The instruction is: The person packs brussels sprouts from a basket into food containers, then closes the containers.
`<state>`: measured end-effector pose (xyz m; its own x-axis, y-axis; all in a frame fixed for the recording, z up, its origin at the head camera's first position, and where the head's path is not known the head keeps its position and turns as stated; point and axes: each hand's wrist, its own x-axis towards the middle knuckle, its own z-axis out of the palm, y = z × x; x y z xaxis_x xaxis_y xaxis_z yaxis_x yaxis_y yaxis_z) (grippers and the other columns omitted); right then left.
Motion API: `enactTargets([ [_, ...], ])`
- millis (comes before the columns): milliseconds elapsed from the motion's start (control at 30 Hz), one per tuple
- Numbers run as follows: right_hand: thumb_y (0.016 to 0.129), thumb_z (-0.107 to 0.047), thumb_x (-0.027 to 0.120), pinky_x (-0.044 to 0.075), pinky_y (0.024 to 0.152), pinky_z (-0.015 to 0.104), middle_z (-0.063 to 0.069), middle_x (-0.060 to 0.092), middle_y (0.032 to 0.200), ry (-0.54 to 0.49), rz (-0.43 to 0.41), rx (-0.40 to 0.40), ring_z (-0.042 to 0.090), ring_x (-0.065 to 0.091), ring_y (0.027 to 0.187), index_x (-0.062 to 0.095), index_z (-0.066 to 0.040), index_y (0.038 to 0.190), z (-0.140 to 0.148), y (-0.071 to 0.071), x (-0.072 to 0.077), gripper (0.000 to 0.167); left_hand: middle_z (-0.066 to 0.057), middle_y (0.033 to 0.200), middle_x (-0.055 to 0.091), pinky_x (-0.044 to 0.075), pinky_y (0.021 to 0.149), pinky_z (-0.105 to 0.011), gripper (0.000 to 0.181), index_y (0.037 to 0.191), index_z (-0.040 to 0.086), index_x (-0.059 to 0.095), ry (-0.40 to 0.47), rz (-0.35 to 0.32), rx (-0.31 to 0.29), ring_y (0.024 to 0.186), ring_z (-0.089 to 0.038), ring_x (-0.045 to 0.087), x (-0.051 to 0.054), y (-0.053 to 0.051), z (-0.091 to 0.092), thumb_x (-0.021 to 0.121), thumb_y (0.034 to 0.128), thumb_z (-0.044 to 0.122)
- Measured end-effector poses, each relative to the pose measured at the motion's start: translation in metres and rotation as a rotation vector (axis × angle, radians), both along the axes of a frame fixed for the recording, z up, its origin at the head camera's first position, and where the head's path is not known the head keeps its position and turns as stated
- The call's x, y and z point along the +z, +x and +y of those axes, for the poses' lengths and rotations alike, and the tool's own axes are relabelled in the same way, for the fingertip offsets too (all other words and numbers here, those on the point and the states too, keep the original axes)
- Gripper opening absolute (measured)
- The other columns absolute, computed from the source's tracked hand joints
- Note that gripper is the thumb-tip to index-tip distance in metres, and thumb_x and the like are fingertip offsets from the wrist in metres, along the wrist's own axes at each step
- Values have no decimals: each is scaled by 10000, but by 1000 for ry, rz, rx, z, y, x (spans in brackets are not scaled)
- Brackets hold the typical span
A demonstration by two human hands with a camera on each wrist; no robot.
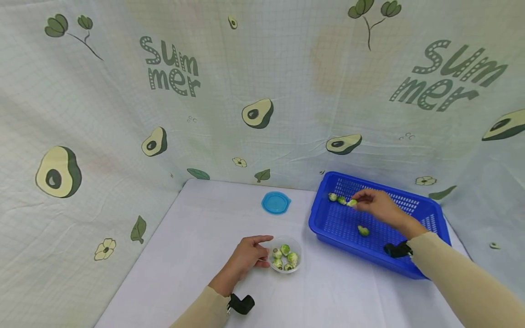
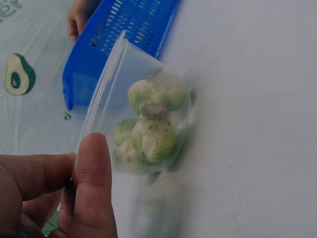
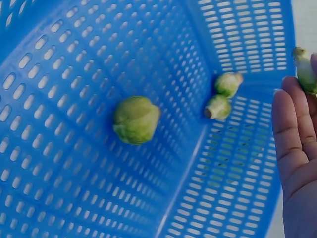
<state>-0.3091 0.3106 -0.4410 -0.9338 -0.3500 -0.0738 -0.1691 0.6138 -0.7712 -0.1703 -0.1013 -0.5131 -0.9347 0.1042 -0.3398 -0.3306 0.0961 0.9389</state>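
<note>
Perhaps a home corner, though the room itself is hidden: fabric (image 1: pixel 229 68) printed with avocados and "summer" hangs beyond the fingers (image 1: pixel 261 238) and to either side, around a white surface (image 1: pixel 213 218) beneath them.

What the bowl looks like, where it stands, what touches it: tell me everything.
The bowl is round, clear and open on top, and looks like thin plastic, with a narrow rim and sides that taper to the base. It stands upright on the white table, beside the blue basket but apart from it. Five sprouts rest inside, and the left hand pinches its rim.
</note>
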Motion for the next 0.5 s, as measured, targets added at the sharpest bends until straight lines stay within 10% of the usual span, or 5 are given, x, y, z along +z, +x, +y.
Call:
enactTargets([
  [500,1037,-343,690,634,931,424,194,688,1322,-8,8,-25,385,676,1194,643,-34,1367,0,11,21,454,-78,864,594,665,666,-293,486,1416,71,670,-16,-7,2,721,-154,586,4,0,2,631,946,-45],
])
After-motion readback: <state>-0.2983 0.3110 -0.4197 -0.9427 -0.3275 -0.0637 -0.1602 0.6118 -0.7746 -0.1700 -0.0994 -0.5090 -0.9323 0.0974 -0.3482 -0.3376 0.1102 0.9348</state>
